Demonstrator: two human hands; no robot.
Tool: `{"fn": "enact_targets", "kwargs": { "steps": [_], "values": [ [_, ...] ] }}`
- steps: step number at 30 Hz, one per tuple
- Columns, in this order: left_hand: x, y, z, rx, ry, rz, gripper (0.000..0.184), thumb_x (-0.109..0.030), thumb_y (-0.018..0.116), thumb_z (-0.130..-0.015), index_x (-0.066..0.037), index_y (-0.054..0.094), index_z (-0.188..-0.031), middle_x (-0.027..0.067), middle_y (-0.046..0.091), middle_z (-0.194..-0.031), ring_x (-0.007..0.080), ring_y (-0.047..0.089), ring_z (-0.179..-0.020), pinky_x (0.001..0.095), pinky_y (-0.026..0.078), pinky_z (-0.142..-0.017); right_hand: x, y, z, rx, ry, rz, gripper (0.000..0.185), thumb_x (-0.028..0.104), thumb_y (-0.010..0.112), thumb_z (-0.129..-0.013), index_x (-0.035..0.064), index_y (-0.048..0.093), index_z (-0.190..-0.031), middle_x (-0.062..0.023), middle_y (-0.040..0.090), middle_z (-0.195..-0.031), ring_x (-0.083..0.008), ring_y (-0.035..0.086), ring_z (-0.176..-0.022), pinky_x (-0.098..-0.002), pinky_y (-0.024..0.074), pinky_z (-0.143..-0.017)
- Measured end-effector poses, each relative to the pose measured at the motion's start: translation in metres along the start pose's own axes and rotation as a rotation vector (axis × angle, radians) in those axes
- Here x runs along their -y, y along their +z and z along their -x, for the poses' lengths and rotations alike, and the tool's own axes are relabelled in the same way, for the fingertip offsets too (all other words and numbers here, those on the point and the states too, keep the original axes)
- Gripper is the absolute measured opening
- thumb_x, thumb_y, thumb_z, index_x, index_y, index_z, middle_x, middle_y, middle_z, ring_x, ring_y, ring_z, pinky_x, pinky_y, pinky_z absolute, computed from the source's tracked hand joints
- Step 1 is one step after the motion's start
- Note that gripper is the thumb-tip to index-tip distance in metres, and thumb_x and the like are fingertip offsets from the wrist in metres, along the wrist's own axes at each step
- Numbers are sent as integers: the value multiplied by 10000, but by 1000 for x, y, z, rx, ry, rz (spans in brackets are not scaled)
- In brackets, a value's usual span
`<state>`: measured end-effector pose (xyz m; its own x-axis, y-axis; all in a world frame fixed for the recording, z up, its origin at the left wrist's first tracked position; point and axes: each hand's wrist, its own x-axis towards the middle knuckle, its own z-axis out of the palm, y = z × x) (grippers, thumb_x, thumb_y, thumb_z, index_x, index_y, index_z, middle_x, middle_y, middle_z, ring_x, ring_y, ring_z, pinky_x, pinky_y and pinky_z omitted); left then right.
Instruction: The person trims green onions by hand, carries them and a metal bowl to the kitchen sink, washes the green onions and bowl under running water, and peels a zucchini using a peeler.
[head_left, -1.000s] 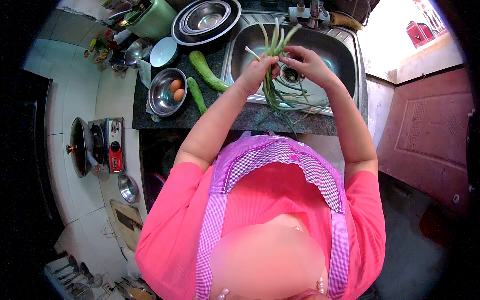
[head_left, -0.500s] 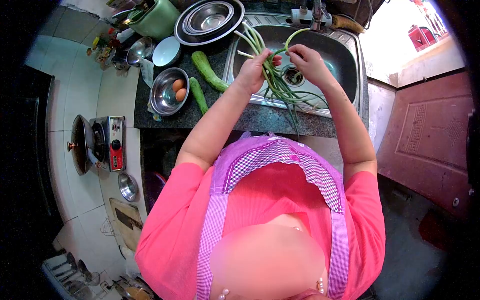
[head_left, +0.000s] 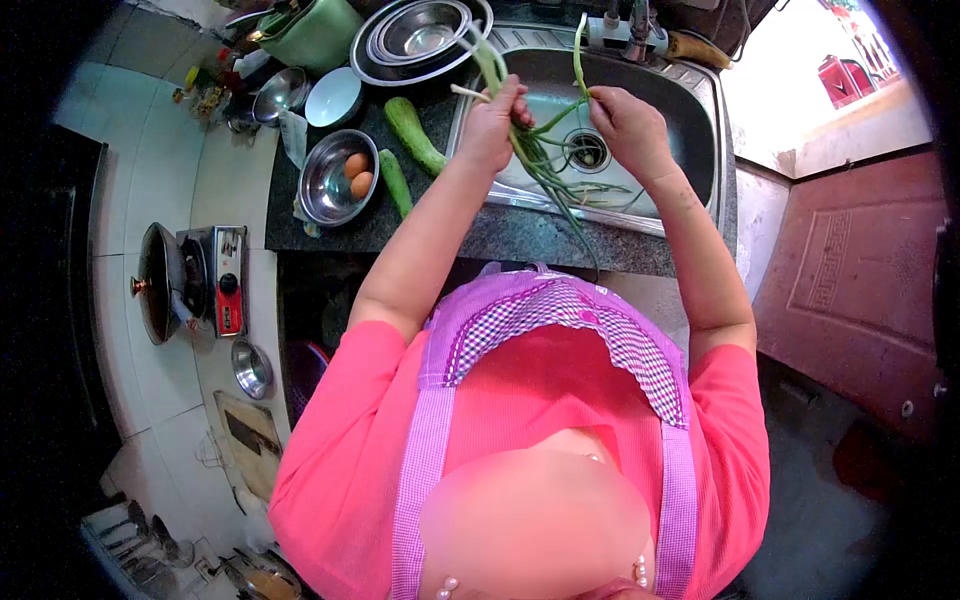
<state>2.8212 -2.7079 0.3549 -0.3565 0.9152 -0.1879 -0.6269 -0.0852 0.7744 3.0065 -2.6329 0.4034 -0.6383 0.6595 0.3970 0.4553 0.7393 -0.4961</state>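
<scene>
My left hand (head_left: pixel 490 135) is closed around a bunch of green onions (head_left: pixel 545 170) at the left side of the steel sink (head_left: pixel 690 195). The white ends stick up past my fingers, and the green leaves hang down over the sink's front edge. My right hand (head_left: pixel 632 130), above the basin, pinches a single green onion stalk (head_left: pixel 580 65) whose pale end points up. Its green part runs back toward the bunch. My fingertips partly hide the pinched spot. Beneath lies the sink drain (head_left: pixel 588 150).
Left of the sink are a long green gourd (head_left: pixel 412 135), a smaller green vegetable (head_left: pixel 395 183), a steel bowl (head_left: pixel 318 175) with brown eggs, a white bowl (head_left: pixel 334 100) and stacked basins (head_left: pixel 470 60). The faucet (head_left: pixel 638 30) stands behind. A gas stove (head_left: pixel 229 280) is farther left.
My right hand has moved slightly right, and the pinched stalk now stands upright, farther from the bunch. My left hand has shifted a little left with the bunch.
</scene>
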Motion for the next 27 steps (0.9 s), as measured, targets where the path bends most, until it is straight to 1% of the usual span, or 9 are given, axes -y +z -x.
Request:
{"fn": "enact_targets", "kwargs": {
  "steps": [2,5,6,9,13,15,22,25,27],
  "values": [
    [-9,26,9,49,56,-146,222,-242,619,-806,-51,520,-860,-3,460,-652,107,436,-540,254,397,-545,7,1,-2,-2,-67,81,195,242,513,-799,85,585,-888,-92,597,-831,-284,583,-778,-386,471,-653],
    [-13,37,10,115,43,-168,209,-229,624,-803,-56,536,-880,1,490,-677,93,437,-546,233,385,-533,15,0,-1,-29,-152,157,151,225,530,-775,101,583,-840,-71,590,-780,-258,590,-738,-375,478,-619],
    [-15,40,11,114,48,-200,193,-209,624,-802,-63,542,-897,12,527,-715,81,438,-541,223,382,-516,17,-1,-1,-43,-168,169,139,217,535,-764,104,581,-831,-67,588,-770,-251,591,-726,-371,479,-607],
    [-13,36,5,110,-12,-147,174,-190,624,-800,-63,544,-889,18,549,-744,80,448,-543,226,390,-505,22,-5,-1,-83,-241,199,105,191,547,-737,105,567,-792,-54,582,-743,-236,592,-699,-358,481,-572],
    [-10,34,0,59,-19,-91,138,-147,633,-785,-51,558,-851,28,564,-721,88,461,-522,230,404,-488,19,-2,2,-131,-290,226,72,168,557,-710,103,529,-723,-43,562,-694,-222,588,-665,-343,480,-548],
    [-6,38,2,0,-8,-72,119,-104,654,-758,-34,572,-808,46,586,-685,91,469,-480,225,404,-455,18,-1,3,-133,-282,262,80,172,560,-709,105,515,-706,-38,551,-681,-216,585,-660,-335,478,-549],
    [8,51,6,-113,62,-24,85,-81,625,-756,-29,562,-781,49,569,-674,105,474,-486,249,416,-461,13,8,8,-215,-220,249,115,187,566,-709,99,492,-701,-41,540,-708,-217,579,-696,-338,467,-561],
    [9,59,8,-136,97,-9,78,-63,617,-753,-37,555,-791,41,556,-666,106,473,-495,249,411,-474,13,12,10,-252,-113,124,91,174,561,-715,103,513,-744,-52,536,-740,-237,574,-721,-355,464,-567],
    [9,60,9,-112,122,1,81,-58,617,-752,-40,552,-796,34,548,-659,106,472,-498,247,409,-480,14,15,13,-238,-111,104,92,164,560,-718,108,526,-783,-59,537,-761,-253,571,-735,-366,463,-579]
  ]
}}
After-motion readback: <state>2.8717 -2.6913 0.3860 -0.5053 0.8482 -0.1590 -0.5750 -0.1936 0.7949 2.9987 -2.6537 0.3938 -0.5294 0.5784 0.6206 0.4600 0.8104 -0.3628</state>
